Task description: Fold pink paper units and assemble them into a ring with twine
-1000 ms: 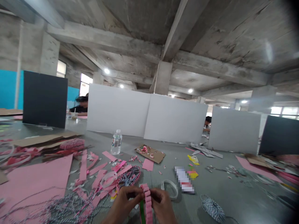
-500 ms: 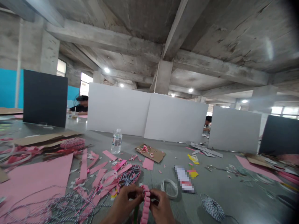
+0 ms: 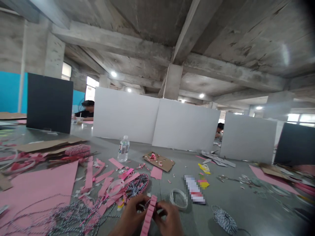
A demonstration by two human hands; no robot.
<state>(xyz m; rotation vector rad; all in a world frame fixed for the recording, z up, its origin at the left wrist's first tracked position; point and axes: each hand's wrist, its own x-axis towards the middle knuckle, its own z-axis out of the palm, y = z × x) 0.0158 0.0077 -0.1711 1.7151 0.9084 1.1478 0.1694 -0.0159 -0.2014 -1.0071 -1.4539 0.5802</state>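
The left hand (image 3: 134,211) is pinching a folded pink strip (image 3: 149,214) from its left side, thumb and fingers nearly closed. The right hand (image 3: 169,216) is curling in from the other side, its fingertips meeting near the strip's upper end; exactly how they are gripping is partly hidden. The strip is sloping between the two hands above the desk (image 3: 197,221), its lower end running out of view.

Pinching too hard could be flattening or creasing the folds, while a loose hold could be letting them spring open. Uneven pulling between the hands could be tearing the strip. The tangled twine (image 3: 73,213) is lying to the left, where a sleeve or wrist could catch it and drag scraps along. A woven oval (image 3: 136,186) is sitting just beyond the left hand, and a tape ring (image 3: 178,199) is resting near the right; a careless knuckle could be knocking either.
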